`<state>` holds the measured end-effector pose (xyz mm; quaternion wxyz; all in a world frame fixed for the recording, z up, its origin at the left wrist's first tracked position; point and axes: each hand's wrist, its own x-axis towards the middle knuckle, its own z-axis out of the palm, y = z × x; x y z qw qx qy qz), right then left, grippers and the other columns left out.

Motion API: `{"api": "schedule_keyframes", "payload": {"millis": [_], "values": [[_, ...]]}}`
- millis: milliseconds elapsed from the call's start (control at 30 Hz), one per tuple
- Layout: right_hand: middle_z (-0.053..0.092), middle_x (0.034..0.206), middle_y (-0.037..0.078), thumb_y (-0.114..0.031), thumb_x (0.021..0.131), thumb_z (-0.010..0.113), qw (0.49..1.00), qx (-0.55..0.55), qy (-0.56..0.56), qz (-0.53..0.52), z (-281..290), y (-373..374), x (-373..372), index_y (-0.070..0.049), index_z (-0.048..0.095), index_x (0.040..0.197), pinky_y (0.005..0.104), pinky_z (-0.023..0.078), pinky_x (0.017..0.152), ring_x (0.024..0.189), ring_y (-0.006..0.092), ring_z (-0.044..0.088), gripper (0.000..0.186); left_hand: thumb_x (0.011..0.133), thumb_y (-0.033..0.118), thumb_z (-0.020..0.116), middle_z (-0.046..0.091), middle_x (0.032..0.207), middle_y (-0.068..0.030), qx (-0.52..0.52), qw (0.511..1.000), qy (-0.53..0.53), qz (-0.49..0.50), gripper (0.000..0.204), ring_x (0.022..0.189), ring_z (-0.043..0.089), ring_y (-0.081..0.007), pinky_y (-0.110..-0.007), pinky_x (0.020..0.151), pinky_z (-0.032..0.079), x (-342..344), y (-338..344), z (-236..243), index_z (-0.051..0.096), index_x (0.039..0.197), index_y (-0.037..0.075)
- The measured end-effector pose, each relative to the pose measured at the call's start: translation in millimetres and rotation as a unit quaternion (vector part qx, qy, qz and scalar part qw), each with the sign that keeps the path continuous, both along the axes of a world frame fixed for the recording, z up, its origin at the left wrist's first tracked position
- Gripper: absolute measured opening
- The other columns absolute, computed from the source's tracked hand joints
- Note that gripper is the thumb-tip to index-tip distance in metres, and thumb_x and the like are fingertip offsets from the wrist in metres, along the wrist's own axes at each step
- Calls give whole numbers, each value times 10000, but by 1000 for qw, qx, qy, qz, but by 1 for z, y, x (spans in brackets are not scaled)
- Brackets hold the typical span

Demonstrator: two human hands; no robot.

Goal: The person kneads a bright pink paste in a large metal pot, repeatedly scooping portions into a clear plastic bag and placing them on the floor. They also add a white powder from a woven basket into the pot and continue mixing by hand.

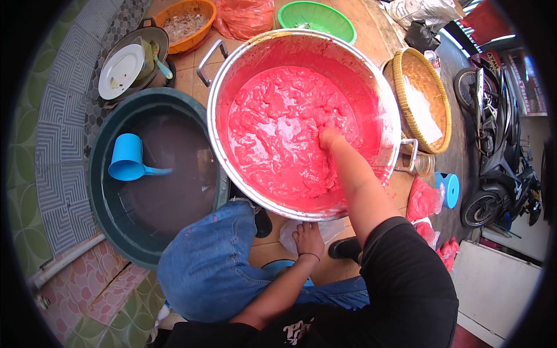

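My right hand (332, 138) is sunk past its fingers in thick, lumpy, glossy red batter (272, 127). The batter partly fills a large round metal pot (217, 152) with side handles, and a red film coats its inner wall. What those fingers hold, if anything, is hidden. Below the pot's near rim, my left hand (307, 239) rests with fingers somewhat spread, beside or on a clear plastic bag (331, 229). It wears a thin dark band at the wrist. Whether it presses on the pot's side cannot be made out.
At left stands a dark green tub (98, 197) of cloudy water with a blue dipper (126, 155). Behind it are a white plate (119, 72), an orange basin (204, 29) and a green basin (339, 17). A woven basket (444, 110), blue container (450, 190) and motorcycle (493, 151) are at right.
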<state>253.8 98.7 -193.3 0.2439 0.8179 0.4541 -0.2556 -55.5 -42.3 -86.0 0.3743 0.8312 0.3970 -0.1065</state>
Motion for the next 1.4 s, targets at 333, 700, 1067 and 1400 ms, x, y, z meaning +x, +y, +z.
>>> {"api": "schedule_keyframes", "payload": {"millis": [333,700,1067,1400], "values": [[623,1064,139,-157,785,554,986,43,-49,-153,2,0,-32,-73,653,1020,377,498,813,998,271,602,268,838,147,422,455,1172,-103,1,998,55,20,333,1063,443,-287,-462,830,367,-1,-7,-3,488,1162,113],[614,1033,190,-285,699,608,988,15,118,-99,96,-18,1,-31,657,956,372,473,806,946,329,599,364,860,141,410,448,1167,-140,-89,995,34,31,366,940,569,-322,-480,790,431,-8,-13,-4,428,1226,123],[621,1042,170,-225,710,581,972,-58,224,32,27,-27,-51,-84,629,1052,367,472,813,955,309,603,374,744,8,504,482,1123,-199,-192,969,-103,113,463,1054,474,-380,-459,896,392,8,-21,-2,435,1199,57],[639,962,196,-191,638,648,947,-169,269,-41,-6,-19,-60,17,641,975,377,487,727,854,316,617,395,785,26,472,467,1100,-184,-188,977,1,101,405,1044,490,-359,-446,883,407,9,-12,10,444,1187,56]]}}
